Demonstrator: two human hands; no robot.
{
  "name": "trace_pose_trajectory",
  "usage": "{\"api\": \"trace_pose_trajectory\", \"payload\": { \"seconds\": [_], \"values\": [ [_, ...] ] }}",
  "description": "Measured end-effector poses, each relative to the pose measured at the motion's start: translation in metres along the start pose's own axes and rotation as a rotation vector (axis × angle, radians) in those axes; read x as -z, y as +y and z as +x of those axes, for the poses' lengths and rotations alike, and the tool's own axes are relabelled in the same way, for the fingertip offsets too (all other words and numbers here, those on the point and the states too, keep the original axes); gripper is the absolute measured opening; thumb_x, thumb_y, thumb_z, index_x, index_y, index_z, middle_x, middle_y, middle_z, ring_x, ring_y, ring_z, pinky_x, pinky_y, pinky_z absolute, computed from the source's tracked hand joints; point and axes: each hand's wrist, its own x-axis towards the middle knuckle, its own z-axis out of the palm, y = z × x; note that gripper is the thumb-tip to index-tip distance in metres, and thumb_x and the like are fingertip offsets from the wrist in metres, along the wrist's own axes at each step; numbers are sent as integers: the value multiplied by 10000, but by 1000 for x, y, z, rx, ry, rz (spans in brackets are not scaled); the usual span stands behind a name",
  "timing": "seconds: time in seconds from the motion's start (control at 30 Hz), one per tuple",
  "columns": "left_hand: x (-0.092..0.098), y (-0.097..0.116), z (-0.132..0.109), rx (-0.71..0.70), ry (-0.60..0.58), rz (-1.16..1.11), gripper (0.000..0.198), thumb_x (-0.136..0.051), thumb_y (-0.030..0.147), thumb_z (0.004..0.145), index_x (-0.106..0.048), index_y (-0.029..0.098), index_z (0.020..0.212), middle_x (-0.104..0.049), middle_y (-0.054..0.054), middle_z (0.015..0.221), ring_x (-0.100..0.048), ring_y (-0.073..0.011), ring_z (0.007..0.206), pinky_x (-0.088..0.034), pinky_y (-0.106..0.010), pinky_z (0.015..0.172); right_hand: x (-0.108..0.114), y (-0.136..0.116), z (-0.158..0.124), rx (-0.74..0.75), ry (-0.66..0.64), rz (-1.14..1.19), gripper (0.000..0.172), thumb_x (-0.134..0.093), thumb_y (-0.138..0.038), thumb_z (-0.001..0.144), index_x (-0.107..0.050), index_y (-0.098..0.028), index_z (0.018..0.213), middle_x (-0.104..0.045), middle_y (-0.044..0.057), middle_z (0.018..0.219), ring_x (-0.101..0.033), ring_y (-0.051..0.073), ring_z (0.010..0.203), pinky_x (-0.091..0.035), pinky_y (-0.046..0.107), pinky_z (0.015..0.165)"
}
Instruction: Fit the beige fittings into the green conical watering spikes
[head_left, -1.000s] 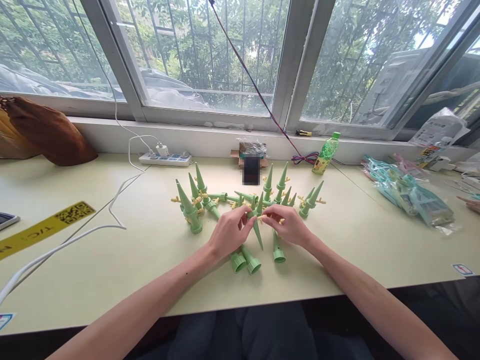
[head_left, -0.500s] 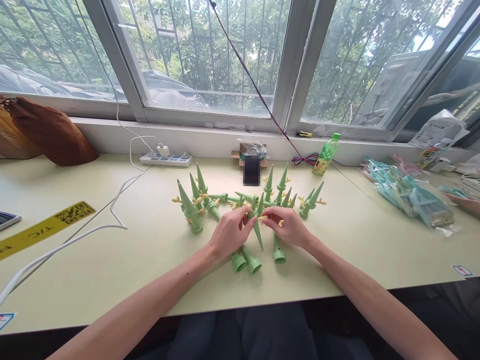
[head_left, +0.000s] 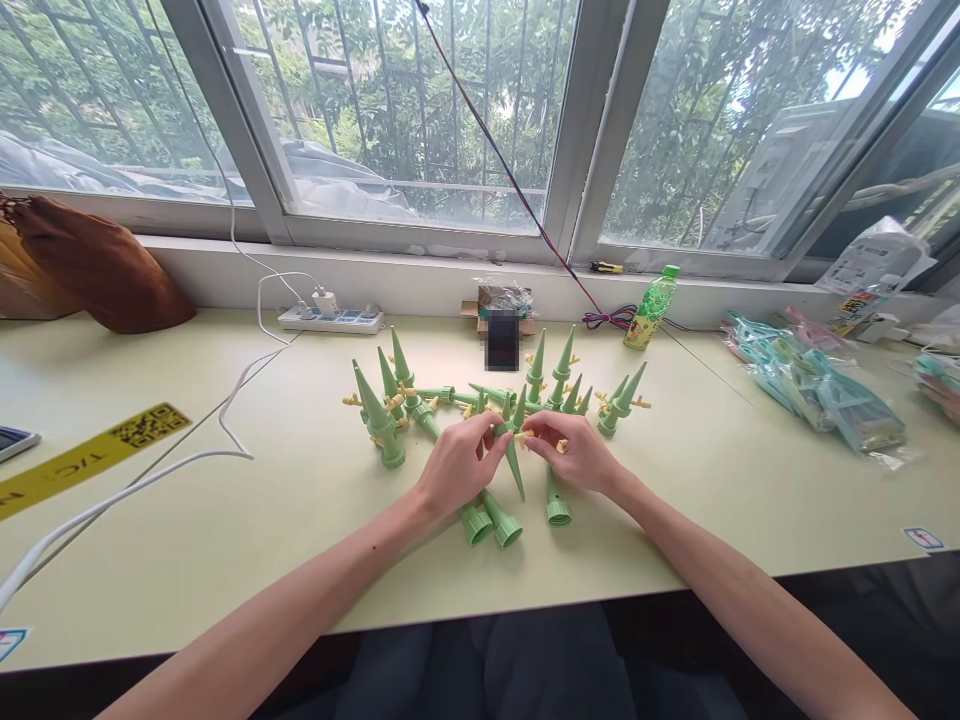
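Observation:
My left hand pinches a green plastic plant watering spike, its pointed tip slanting down toward me. From the right, my right hand holds a small yellow valve between thumb and fingertips, against the side of that spike. How far the valve sits in the spike is hidden by the fingers. Beneath and beside the hands lie loose green spikes with their threaded open ends toward me, such as one spike and another spike. Upright spikes with yellow valves stand left and right.
Along the back of the table are a power strip, a small carton and a green-capped bottle. Bagged teal items lie at the right. A white cable and yellow strip cross the left.
Almost nothing differs. Both hands keep the spike and the valve together in the same place, and the view has shifted very slightly.

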Motion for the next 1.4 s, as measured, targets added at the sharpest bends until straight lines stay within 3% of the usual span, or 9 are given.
{"api": "trace_pose_trajectory", "payload": {
  "seconds": [0.33, 0.53, 1.07, 1.3, 1.4],
  "values": [
    [0, 0, 0, -6, -7, -13, 151, -521, 321, 941, -590, 187, 946, -587, 26, 651, -478, -109, 534, -401, -252, 570, -2, 5, 0, -14, -42, -19, 293, -487, -383, 988, -657, -177, 868, -658, 27, 696, -568, 142, 606, -465, 267, 586],
    [-1, -1, 0, 3, -3, -4, 143, -538, 323, 935, -594, 192, 949, -595, 27, 661, -479, -108, 542, -399, -248, 572, 0, 2, 0, -11, -4, -15, 231, -565, -395, 944, -645, -181, 970, -645, 23, 702, -554, 145, 600, -465, 268, 571],
    [0, 2, 0, -3, -17, -8, 140, -534, 315, 942, -590, 187, 927, -592, 30, 664, -463, -101, 536, -391, -243, 574, 0, 2, 1, -32, -27, -54, 284, -489, -336, 984, -627, -171, 799, -592, 2, 630, -465, 120, 550, -396, 253, 546],
    [-1, 0, 0, -8, -19, -21, 129, -539, 303, 942, -590, 184, 938, -584, 36, 664, -460, -96, 539, -389, -237, 572, 0, 2, 0, -26, -23, -2, 182, -570, -334, 938, -641, -169, 972, -625, 15, 705, -521, 132, 598, -437, 251, 571],
    [-2, -1, 0, -11, -18, -14, 126, -540, 302, 941, -589, 186, 936, -579, 37, 660, -458, -99, 541, -386, -238, 572, 0, 1, 0, -2, -32, -7, 164, -559, -312, 941, -645, -173, 937, -616, 17, 706, -515, 133, 603, -433, 251, 573]
  ]
}}
